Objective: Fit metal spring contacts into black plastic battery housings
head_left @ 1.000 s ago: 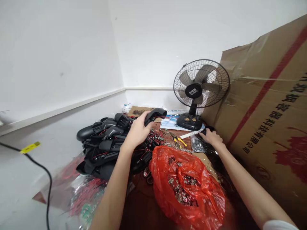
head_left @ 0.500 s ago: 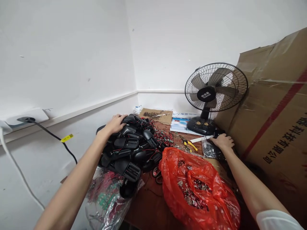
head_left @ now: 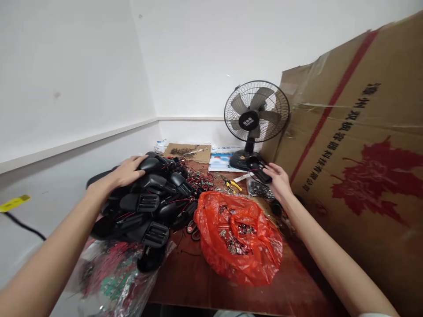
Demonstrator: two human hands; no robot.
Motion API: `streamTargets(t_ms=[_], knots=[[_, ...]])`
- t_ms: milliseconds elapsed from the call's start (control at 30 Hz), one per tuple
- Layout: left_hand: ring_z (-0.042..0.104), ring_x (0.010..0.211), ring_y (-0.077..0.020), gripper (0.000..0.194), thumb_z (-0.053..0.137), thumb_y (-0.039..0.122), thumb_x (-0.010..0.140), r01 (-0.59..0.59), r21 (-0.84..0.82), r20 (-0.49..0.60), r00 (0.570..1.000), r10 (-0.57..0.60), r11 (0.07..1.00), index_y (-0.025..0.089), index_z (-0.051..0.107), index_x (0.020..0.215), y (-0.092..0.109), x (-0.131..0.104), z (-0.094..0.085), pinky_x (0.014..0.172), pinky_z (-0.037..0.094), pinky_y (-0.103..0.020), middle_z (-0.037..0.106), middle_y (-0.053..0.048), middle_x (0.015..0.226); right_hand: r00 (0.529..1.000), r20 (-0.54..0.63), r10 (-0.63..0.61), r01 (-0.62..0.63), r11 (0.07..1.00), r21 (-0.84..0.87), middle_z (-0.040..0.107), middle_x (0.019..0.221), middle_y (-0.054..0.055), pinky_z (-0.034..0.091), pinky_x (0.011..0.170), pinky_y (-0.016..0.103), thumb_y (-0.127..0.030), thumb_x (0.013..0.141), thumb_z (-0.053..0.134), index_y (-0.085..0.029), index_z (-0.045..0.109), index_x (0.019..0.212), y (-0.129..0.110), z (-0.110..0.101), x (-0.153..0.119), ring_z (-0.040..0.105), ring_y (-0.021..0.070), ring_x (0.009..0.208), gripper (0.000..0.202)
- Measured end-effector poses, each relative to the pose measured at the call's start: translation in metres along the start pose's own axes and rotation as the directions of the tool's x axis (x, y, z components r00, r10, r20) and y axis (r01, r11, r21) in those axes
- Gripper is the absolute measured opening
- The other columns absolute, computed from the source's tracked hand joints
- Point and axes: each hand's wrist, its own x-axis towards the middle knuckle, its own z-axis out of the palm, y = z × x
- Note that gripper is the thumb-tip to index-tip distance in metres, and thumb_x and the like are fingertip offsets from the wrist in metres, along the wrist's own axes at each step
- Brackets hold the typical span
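My left hand [head_left: 129, 171] lies with fingers stretched out over the back left of a heap of black plastic housings [head_left: 161, 185]. Several housings show battery slots and thin red wires. On the other side, my right hand [head_left: 278, 178] grips a black plastic housing [head_left: 262, 174] with a red wire, in front of the fan's base; its fingertips are partly hidden. Below that hand is a clear bag of small dark parts [head_left: 258, 189]. A red plastic bag [head_left: 211, 246], open at the top, holds small metal pieces between my arms.
A black fan [head_left: 249, 119] stands at the back beside a large cardboard box [head_left: 333, 145]. Yellow-handled pliers [head_left: 235, 185], scissors [head_left: 194, 232] and loose wired boards [head_left: 206, 179] lie on the brown table [head_left: 185, 286]. A clear bag of green boards [head_left: 115, 281] is at front left.
My right hand has lifted a black housing from beside the fan's base. The view has turned right, showing more of the box. My left hand stays on the heap.
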Motion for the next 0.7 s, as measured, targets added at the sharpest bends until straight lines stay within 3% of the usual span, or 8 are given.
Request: streamTargets(t_ms=[167,300,533,700], knots=[[0.036,0.147,-0.0422,0.079,0.038,0.035,0.087,-0.010,0.034,0.011,1.000,0.009,0.999,0.000,0.031,0.157,0.010,-0.014,0.006,0.120,0.030,-0.054,0.034,-0.026,0.162,0.992,0.125,-0.024,-0.007,0.969,0.245,0.068,0.128,0.009,0.055,0.103,0.044,-0.048,0.065,0.085,-0.026,0.060,0.115,-0.017,-0.014,-0.069,0.063,0.0280,0.124,0.060],[0.034,0.149,-0.0371,0.071,0.031,0.033,0.092,0.016,0.071,-0.021,1.000,-0.015,0.997,0.003,0.030,0.157,0.009,-0.016,0.013,0.122,0.028,-0.050,0.034,-0.022,0.162,0.973,0.231,-0.015,-0.087,0.902,0.422,0.067,0.127,0.006,0.051,0.108,0.044,-0.038,0.065,0.093,-0.028,0.066,0.115,-0.022,-0.015,-0.111,0.061,0.0264,0.124,0.057],[0.029,0.153,-0.0343,0.068,0.030,0.033,0.095,0.072,-0.008,-0.140,0.988,-0.072,0.997,0.007,0.032,0.158,0.005,-0.020,0.026,0.123,0.027,-0.053,0.031,-0.019,0.166,0.941,0.336,0.030,-0.195,0.861,0.470,0.070,0.121,0.005,0.041,0.118,0.045,-0.032,0.063,0.096,-0.028,0.071,0.115,-0.003,-0.001,-0.140,0.061,0.0250,0.124,0.058],[0.028,0.155,-0.0337,0.068,0.037,0.032,0.091,0.043,-0.125,-0.324,0.943,-0.082,0.991,0.007,0.040,0.154,0.003,-0.027,0.031,0.126,0.024,-0.053,0.032,-0.017,0.167,0.905,0.421,0.055,-0.268,0.843,0.467,0.070,0.123,0.005,0.042,0.118,0.046,-0.029,0.065,0.095,-0.028,0.072,0.115,0.002,0.000,-0.150,0.062,0.0249,0.122,0.055]])
